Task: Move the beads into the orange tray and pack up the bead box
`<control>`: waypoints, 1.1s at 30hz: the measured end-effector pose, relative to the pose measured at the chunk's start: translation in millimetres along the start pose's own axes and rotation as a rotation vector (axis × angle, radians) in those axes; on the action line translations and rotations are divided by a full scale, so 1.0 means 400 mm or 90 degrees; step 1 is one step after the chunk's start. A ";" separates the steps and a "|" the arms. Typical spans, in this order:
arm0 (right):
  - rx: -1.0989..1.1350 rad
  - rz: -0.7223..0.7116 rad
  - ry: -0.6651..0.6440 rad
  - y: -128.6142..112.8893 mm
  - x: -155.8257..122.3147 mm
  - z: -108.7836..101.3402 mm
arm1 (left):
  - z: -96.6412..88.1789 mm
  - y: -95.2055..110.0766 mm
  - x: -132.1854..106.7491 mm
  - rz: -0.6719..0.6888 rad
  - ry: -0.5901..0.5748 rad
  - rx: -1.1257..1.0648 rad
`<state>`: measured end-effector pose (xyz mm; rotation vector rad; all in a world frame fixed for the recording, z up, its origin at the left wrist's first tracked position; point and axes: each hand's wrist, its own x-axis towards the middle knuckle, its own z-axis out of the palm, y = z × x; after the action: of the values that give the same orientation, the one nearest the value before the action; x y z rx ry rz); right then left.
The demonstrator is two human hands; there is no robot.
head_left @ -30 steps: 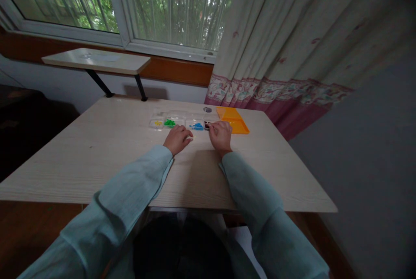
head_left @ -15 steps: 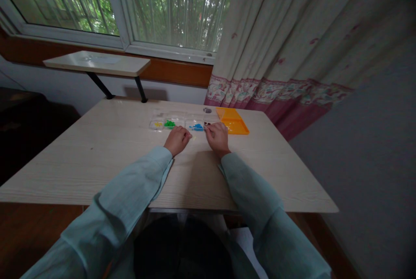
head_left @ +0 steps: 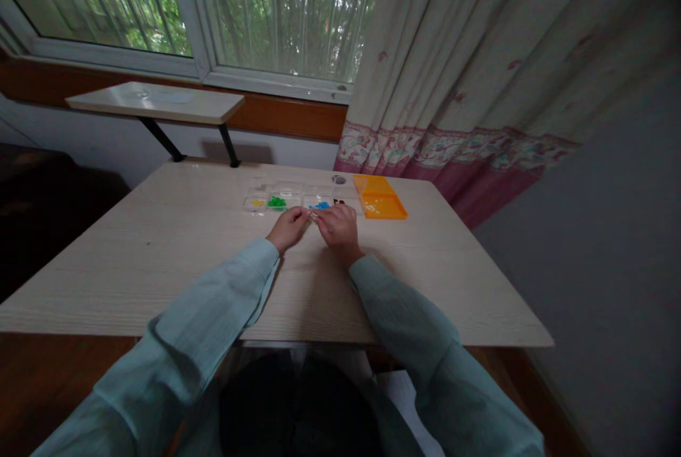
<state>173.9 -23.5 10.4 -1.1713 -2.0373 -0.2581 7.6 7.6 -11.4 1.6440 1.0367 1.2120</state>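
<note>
The right hand [head_left: 337, 227] has slid left from the black-bead end of the clear compartment box [head_left: 290, 199] and now meets the left hand [head_left: 288, 228] just in front of the blue beads [head_left: 320, 206]. The fingertips of both hands are pinched together, touching; whatever they hold is too small to tell. Left of the blue beads lie the green beads [head_left: 277, 201] and yellow beads [head_left: 258, 203]. Right of the box sits the orange tray [head_left: 381, 196]. Nothing blocks the hands on the wooden table [head_left: 159, 244].
</note>
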 end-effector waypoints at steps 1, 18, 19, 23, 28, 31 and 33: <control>-0.004 0.001 0.009 0.000 -0.001 0.000 | 0.000 0.001 0.000 0.003 0.000 0.004; -0.066 0.102 0.013 0.085 0.007 -0.025 | -0.017 0.013 -0.004 0.134 0.035 0.282; -0.075 0.144 0.032 0.112 0.005 -0.032 | -0.021 0.013 -0.004 0.139 0.034 0.305; -0.129 0.300 0.072 0.227 -0.017 -0.059 | -0.032 0.011 -0.006 0.159 0.018 0.396; -0.182 0.428 0.069 0.294 -0.042 -0.065 | -0.034 0.015 -0.016 0.195 -0.052 0.476; -0.199 0.453 0.042 0.295 -0.045 -0.058 | -0.032 0.019 -0.021 0.207 -0.075 0.518; -0.206 0.459 0.029 0.293 -0.044 -0.056 | -0.031 0.020 -0.022 0.207 -0.076 0.533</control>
<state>285.1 18.9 -8.3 -1.9885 -1.4401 -0.2515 -5.0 -1.5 -4.1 2.5737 1.3326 0.8916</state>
